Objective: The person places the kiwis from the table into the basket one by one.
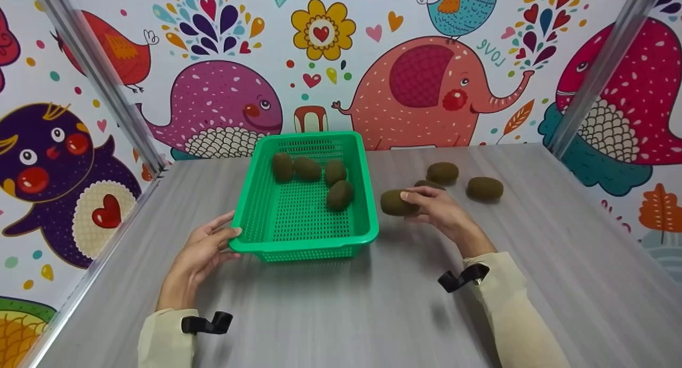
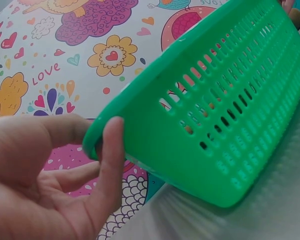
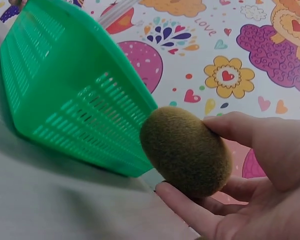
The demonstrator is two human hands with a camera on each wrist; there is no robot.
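Kiwi (image 1: 395, 203), held just right of the basket's right rim, apparently off the table (image 1: 319, 315). At the left, left hand (image 1: 201, 249) pinching the rim at the near-left corner of the basket (image 1: 304, 246). Basket probably light, thin-walled, slightly flexible; best steadied by that stiffer rim.

Inside, toward the far wall and right wall, four kiwis (image 1: 307, 169); open mesh floor along the left wall and across the near part, with room to set fruit down. Right rim standing up as the edge to clear on any leftward move.

Next, right hand (image 1: 439, 211), fingers curled around the right end of the held kiwi, left end free. Likely light and firm with a little give, fuzzy skin offering good friction, but easily bruised by a hard squeeze and prone to roll. Best gripped gently on opposite sides, around the middle.

Farther right, toward the table's far edge, three loose kiwis (image 1: 485, 189), one partly hidden behind the right hand. Tight spacing there; wider room toward the near edge and near-right corner.
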